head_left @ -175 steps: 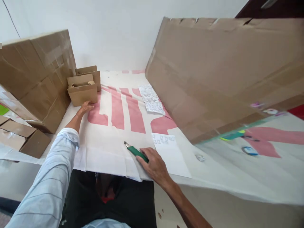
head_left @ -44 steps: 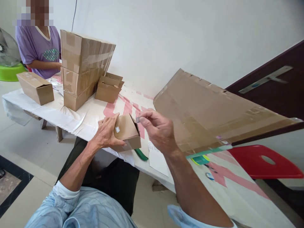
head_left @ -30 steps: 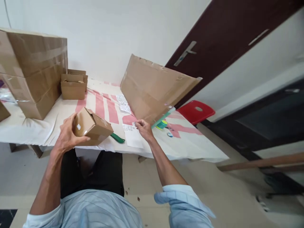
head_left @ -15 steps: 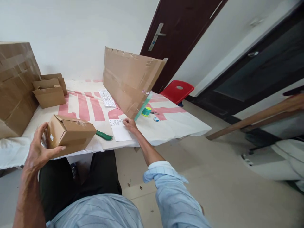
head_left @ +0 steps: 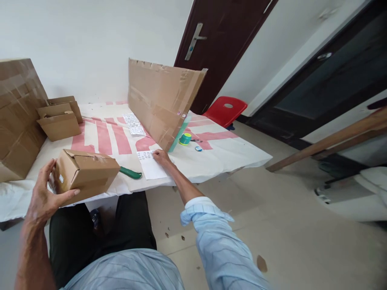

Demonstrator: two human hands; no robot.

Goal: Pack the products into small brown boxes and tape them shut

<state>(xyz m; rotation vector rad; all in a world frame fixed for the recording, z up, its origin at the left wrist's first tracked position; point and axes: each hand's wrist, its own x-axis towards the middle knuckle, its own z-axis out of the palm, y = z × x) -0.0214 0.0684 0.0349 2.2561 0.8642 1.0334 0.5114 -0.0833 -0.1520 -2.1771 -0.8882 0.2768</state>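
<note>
A closed cardboard box rests at the table's front edge on the left. My left hand grips its left end, thumb in front and fingers behind. A small white label is stuck on that end. My right hand is on a white sheet printed with rows of small marked squares. Its fingers are pinched together at the sheet's upper right; whatever is between them is hidden. Between box and sheet lies a green curved-handled tool, its far end hidden by the box.
A big cardboard panel stands tilted behind the sheet. Beside it are a patterned paper, a green tape roll and a small blue-white roll. Open small boxes and a large carton stand left. A red chair is beyond.
The view has shifted slightly. My left hand still grips the box, and my right hand stays at the sheet's printed rows with its fingers pinched and turned a little more downward.
</note>
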